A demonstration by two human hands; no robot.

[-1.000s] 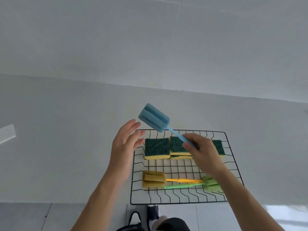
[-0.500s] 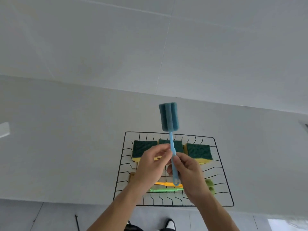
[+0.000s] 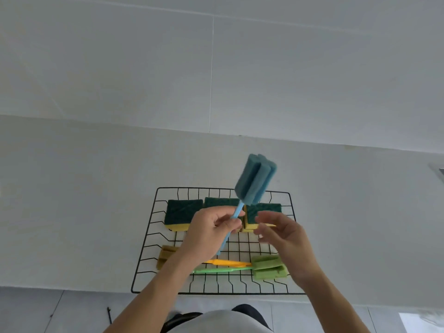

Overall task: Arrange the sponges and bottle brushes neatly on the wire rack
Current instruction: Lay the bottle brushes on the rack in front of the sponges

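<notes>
Blue brush [image 3: 255,180] pinched by handle in left hand [image 3: 211,233], head tilted toward 1 o'clock above rack [image 3: 144,239]; right hand [image 3: 282,234] open, empty.

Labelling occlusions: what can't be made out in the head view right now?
- Middle sponge: mostly behind the left hand and the blue brush.
- Yellow brush: handle partly behind the left forearm.
- Right hand: fingertips motion-blurred.
- Wire rack near edge: partly behind both forearms.
</notes>
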